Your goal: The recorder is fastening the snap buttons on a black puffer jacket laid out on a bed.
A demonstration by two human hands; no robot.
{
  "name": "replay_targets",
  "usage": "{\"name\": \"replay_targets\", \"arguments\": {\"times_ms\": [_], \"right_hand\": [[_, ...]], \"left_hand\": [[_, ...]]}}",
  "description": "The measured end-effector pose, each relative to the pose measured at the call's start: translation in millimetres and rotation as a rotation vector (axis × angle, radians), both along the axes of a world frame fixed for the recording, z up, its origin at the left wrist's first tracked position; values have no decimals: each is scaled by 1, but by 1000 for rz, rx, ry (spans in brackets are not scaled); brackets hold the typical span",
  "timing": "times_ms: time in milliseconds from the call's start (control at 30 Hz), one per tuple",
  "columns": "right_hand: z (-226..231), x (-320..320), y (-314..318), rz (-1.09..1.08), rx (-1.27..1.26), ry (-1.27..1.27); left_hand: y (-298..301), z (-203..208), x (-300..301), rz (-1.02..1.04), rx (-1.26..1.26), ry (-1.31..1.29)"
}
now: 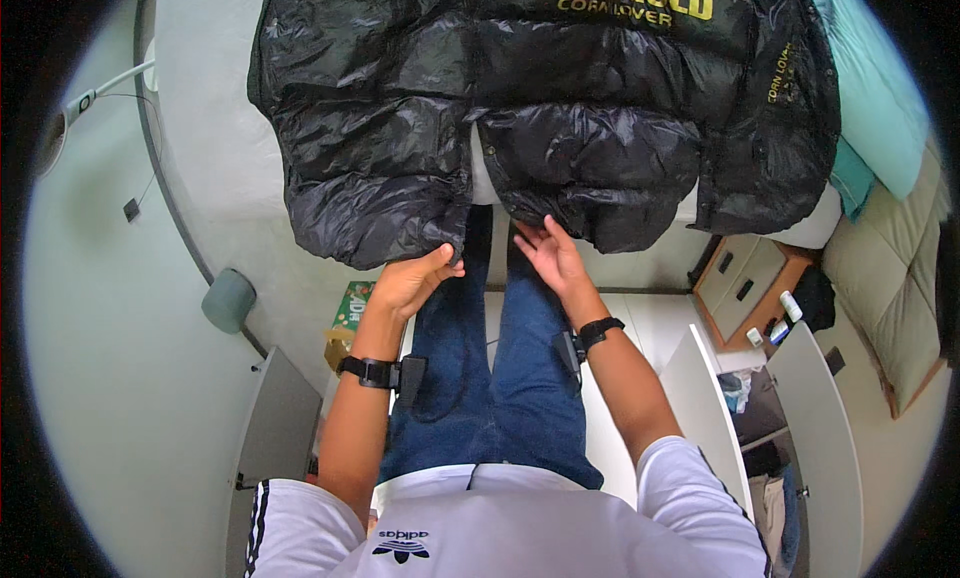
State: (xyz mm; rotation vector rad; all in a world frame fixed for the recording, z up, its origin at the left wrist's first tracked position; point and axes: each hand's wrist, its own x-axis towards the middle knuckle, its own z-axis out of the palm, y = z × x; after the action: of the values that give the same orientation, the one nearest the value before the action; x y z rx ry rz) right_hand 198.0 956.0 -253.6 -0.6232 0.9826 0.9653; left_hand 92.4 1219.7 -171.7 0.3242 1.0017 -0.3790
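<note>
A black, shiny puffer jacket [380,138] with yellow lettering lies spread over the white bed [205,98], its lower hem toward me. A gap splits its front panels near the middle. My left hand [415,281] pinches the bottom corner of the left panel between thumb and fingers. At the hem of the panel beside it, my right hand [555,263] has its fingers apart, the tips touching or just under the edge. The top of the jacket runs out of view, and no sleeves show.
Light blue pillows [875,88] and a beige padded headboard [880,268] stand at the right. A wooden bedside drawer unit [745,278] is below them. White cabinet doors [815,428] hang open at lower right. A grey-green bin [229,301] and green box [352,305] sit at left.
</note>
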Motion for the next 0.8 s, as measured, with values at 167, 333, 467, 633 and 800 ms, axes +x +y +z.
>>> {"name": "replay_targets", "arguments": {"times_ms": [167,333,467,633,800], "right_hand": [[3,7,13,-181,-147,-83],[58,-7,32,72,-54,192],[114,4,59,240,78,79],[130,16,69,547,125,-170],[132,24,65,693,104,-151]], "left_hand": [[-9,11,20,4,23,7],[-10,23,31,-8,164,-43],[-13,25,34,-133,195,5],[-18,37,45,-4,-127,-123],[-21,45,53,-66,-117,-130]]}}
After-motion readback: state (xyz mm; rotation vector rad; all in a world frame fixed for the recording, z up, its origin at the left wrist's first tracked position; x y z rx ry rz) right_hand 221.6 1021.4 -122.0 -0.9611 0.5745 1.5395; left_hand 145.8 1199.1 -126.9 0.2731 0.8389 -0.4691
